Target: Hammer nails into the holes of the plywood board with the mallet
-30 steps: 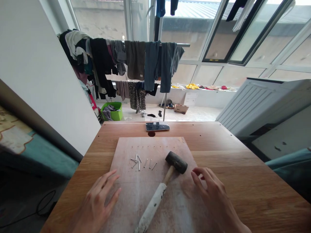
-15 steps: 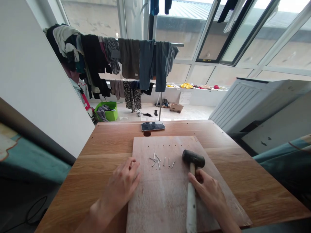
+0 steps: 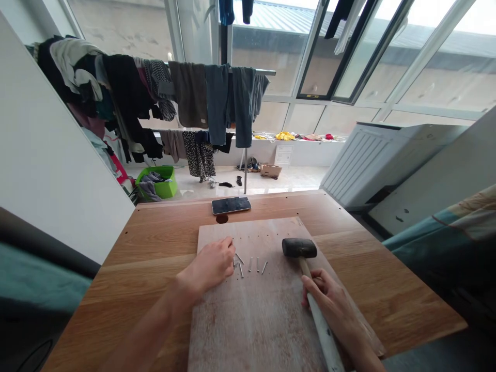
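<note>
Mallet (image 3: pixel 321 329) in right grip (image 3: pixel 331 299), head (image 3: pixel 299 248) beyond it

Head camera: above and behind left hand (image 3: pixel 215 262) and right hand (image 3: pixel 330 297), facing forward-down
Hands: near
Windows (image 3: pixel 267 54): far beyond hands

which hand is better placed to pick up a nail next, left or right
Left, most likely: the left hand is right at the nails, though whether it pinches one is hidden. The right hand seems taken up with the mallet, its fingers around the handle.
</note>
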The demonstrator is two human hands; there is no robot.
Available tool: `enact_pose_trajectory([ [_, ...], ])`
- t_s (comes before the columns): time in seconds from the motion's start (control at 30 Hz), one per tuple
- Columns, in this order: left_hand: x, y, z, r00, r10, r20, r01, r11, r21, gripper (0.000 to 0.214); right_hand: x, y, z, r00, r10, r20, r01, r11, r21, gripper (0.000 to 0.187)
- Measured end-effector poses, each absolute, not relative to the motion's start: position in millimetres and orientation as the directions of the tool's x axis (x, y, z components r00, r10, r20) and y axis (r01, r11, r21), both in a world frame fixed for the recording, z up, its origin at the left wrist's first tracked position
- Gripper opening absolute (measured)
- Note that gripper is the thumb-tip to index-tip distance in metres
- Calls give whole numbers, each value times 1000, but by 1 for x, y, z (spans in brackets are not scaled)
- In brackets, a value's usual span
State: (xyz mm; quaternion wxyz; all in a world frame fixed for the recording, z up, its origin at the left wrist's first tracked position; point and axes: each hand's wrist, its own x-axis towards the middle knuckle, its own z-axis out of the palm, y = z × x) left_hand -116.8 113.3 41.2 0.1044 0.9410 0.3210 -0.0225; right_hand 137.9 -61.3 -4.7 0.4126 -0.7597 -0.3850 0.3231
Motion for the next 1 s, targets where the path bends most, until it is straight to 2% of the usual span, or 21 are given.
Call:
enact_pose_trajectory([
  [0.07, -118, 118, 41, 781, 615, -108, 621, -746, 240, 11, 139, -64, -8, 555, 818, -152, 299, -366, -881, 47],
  [0.17, -116, 129, 37, 770, 636, -41, 593, -691, 413, 11, 140, -68, -10, 624, 765, -160, 181, -341, -922, 51],
  [0.27, -102, 142, 31, 776, 621, 115, 428, -652, 626, 14, 139, -68, -7, 672, 719, -177, 49, -282, -958, 53],
  [0.33, -85, 150, 27, 769, 610, 190, 331, -635, 698, 15, 136, -68, -3, 703, 686, -187, -15, -249, -968, 51],
  [0.47, -40, 159, 18, 767, 596, 237, 266, -632, 728, 15, 133, -68, 2, 733, 652, -195, -90, -192, -977, 43],
  [0.73, 33, 162, 0, 770, 589, 247, 194, -584, 788, 10, 134, -70, 0, 673, 726, -140, -31, -161, -986, 37],
  [0.83, 43, 167, -5, 742, 614, 268, 195, -580, 791, 12, 136, -68, -4, 665, 741, -93, 48, -167, -985, 35],
  [1.0, 54, 166, -9, 736, 603, 307, 171, -604, 778, 15, 138, -66, -6, 668, 743, -35, 179, -206, -962, 44],
])
